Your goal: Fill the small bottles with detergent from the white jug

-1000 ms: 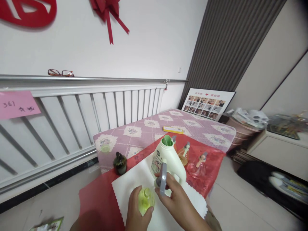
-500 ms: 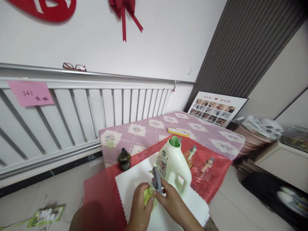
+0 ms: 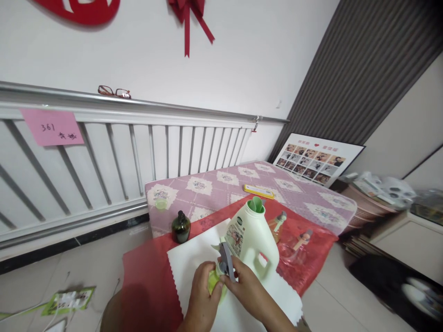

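Observation:
My left hand (image 3: 202,295) is wrapped round a small yellow-green bottle (image 3: 213,282) that stands on a white cloth (image 3: 194,265). My right hand (image 3: 244,288) grips a grey spray head (image 3: 225,258) set on the bottle's neck. Just behind them stands a pale green detergent jug (image 3: 254,235) with an open green spout.
A dark round bottle (image 3: 181,227), an amber spray bottle (image 3: 277,226) and a clear pink spray bottle (image 3: 294,246) stand on the red cover (image 3: 145,272). Farther back on the pink patterned table (image 3: 214,182) lie a small green cap (image 3: 161,203) and a yellow flat object (image 3: 259,191). A white radiator (image 3: 104,157) is on the left.
My right hand brought the grey spray head from above down onto the bottle's neck, and both hands closed in round the bottle. The view has shifted slightly to the left.

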A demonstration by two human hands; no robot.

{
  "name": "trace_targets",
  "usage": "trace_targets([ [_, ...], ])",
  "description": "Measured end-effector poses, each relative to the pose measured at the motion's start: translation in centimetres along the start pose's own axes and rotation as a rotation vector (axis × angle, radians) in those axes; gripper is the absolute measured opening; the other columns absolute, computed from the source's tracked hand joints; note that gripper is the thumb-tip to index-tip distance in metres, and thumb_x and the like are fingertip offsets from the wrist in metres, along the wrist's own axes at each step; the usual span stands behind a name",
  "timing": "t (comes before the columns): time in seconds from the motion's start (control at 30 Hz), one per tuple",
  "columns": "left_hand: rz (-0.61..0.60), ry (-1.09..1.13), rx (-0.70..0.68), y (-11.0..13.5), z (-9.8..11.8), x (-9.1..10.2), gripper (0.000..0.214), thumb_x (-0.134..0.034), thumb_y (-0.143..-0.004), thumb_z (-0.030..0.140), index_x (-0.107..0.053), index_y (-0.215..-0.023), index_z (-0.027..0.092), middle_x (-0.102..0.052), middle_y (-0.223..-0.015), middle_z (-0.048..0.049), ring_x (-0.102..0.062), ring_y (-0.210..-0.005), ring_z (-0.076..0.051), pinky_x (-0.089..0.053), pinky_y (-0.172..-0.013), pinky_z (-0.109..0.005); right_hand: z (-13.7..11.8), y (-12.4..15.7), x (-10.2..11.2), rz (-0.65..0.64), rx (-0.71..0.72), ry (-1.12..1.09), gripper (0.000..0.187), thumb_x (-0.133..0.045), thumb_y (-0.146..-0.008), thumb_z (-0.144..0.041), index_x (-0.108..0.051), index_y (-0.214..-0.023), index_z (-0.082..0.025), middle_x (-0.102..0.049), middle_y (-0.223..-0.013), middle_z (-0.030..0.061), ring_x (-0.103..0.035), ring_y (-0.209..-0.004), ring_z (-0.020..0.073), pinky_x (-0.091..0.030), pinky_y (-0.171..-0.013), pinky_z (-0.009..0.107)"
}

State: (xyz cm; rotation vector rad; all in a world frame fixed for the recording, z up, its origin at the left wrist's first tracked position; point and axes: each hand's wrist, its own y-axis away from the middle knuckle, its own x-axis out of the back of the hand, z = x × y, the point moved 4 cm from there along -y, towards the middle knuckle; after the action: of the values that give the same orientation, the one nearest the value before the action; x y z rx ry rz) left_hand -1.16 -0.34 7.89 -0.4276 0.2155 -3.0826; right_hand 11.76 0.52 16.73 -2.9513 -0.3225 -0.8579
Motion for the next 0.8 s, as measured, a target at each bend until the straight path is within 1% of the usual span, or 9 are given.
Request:
trace_targets([
  [0.13, -0.020, 0.042, -0.013, 0.1, -0.1, -0.1, 0.033, -0.054, -0.083, 0.024, -0.058, -0.116, 0.019, -0.065, -0.122, -0.0128, -0.058, -0.120, -0.025, -0.044, -0.108, -0.045, 0.3, 0.0, -0.4, -0.042, 0.042, 0.035, 0.023, -0.058, -0.078, -0.017, -0.066, -0.099, -0.022, -0.068, -0.099, 0.0038, -0.067, -0.095, 0.0227, -0.052, -0.082, 0.033],
  [0.33, -0.017, 0.086, -0.020, 0.1, -0.4, -0.2, 0.035, -0.055, -0.081, 0.020, -0.057, -0.116, 0.018, -0.063, -0.122, -0.0126, -0.057, -0.119, -0.026, -0.043, -0.108, -0.050, 0.6, -0.2, -0.6, -0.079, 0.068, 0.070, 0.017, -0.058, -0.077, -0.015, -0.061, -0.092, -0.021, -0.062, -0.097, 0.0054, -0.064, -0.095, 0.0229, -0.051, -0.087, 0.035],
  [0.57, -0.036, 0.070, -0.004, 0.0, -0.1, -0.2, 0.038, -0.053, -0.078, 0.017, -0.057, -0.115, 0.016, -0.062, -0.120, -0.0137, -0.057, -0.118, -0.027, -0.042, -0.108, -0.052, 0.1, -0.3, -0.6, -0.085, 0.121, 0.184, 0.022, -0.053, -0.075, -0.008, -0.062, -0.090, -0.020, -0.063, -0.095, 0.0073, -0.064, -0.096, 0.0238, -0.050, -0.090, 0.037],
  [0.67, -0.027, 0.055, -0.004, 0.1, -0.2, -0.3, 0.038, -0.052, -0.077, 0.016, -0.057, -0.115, 0.015, -0.063, -0.119, -0.0147, -0.058, -0.117, -0.027, -0.043, -0.107, -0.051, -0.3, -0.2, -0.7, -0.083, 0.103, 0.242, 0.023, -0.053, -0.074, -0.007, -0.063, -0.091, -0.019, -0.065, -0.096, 0.0093, -0.065, -0.097, 0.0252, -0.050, -0.091, 0.037],
  [0.8, 0.010, 0.034, 0.005, 0.2, -0.9, -0.7, 0.042, -0.051, -0.078, 0.017, -0.054, -0.119, 0.012, -0.064, -0.121, -0.0169, -0.060, -0.118, -0.028, -0.044, -0.107, -0.049, -0.5, -0.1, -0.9, -0.062, 0.052, 0.275, 0.021, -0.054, -0.074, -0.008, -0.062, -0.091, -0.017, -0.066, -0.097, 0.0108, -0.065, -0.097, 0.0259, -0.050, -0.090, 0.037],
])
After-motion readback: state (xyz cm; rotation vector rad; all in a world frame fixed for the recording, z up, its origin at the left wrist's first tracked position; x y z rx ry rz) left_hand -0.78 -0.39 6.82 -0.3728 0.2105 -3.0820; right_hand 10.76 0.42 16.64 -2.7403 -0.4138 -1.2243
